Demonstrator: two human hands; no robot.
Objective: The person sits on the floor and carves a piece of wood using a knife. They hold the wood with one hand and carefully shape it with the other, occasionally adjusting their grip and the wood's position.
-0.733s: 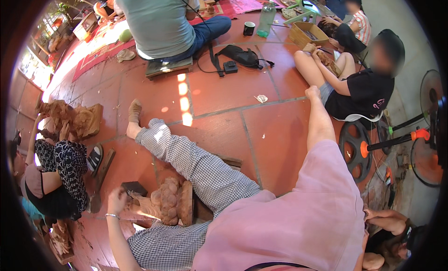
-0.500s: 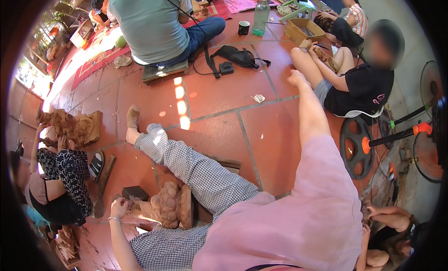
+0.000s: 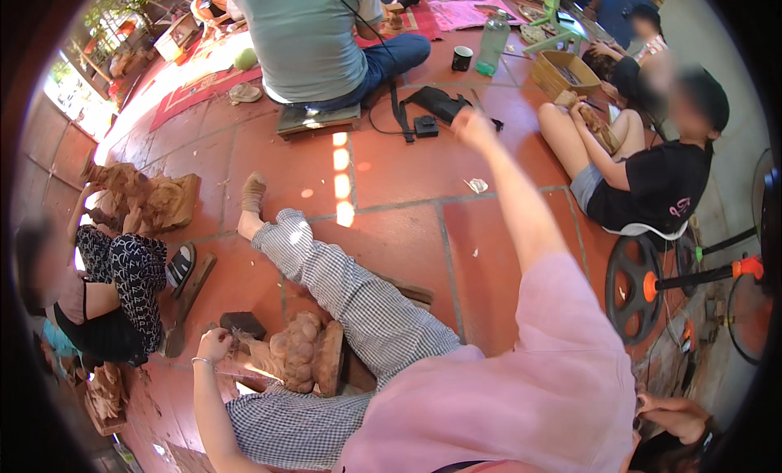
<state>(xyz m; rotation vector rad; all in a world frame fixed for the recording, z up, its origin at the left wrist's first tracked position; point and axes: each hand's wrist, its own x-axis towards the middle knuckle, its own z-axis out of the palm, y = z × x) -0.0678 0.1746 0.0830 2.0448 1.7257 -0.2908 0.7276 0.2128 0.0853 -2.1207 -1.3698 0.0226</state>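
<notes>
My left hand (image 3: 214, 344) is closed beside the narrow end of a carved wooden piece (image 3: 295, 352) with rounded lumps, lying between my legs. What its curled fingers grip, if anything, is hidden. A dark block (image 3: 243, 324) sits just beyond the carving. My right arm stretches far forward over the tiles, and my right hand (image 3: 476, 131) is smeared by motion, so its fingers cannot be read. In the picture it overlaps the edge of a black bag (image 3: 440, 105); whether it touches the bag is unclear.
A seated person holding a wooden piece (image 3: 601, 133) is at the right, near a fan (image 3: 634, 290). On the left, another person works at a large carving (image 3: 155, 198). Ahead are a seated person's back (image 3: 309, 45), a cup (image 3: 462, 59), a green bottle (image 3: 492, 43) and a box (image 3: 565, 72).
My right hand has swung left across the floor, toward the black bag. My left hand stays by the carving. The whole view has shifted slightly.
</notes>
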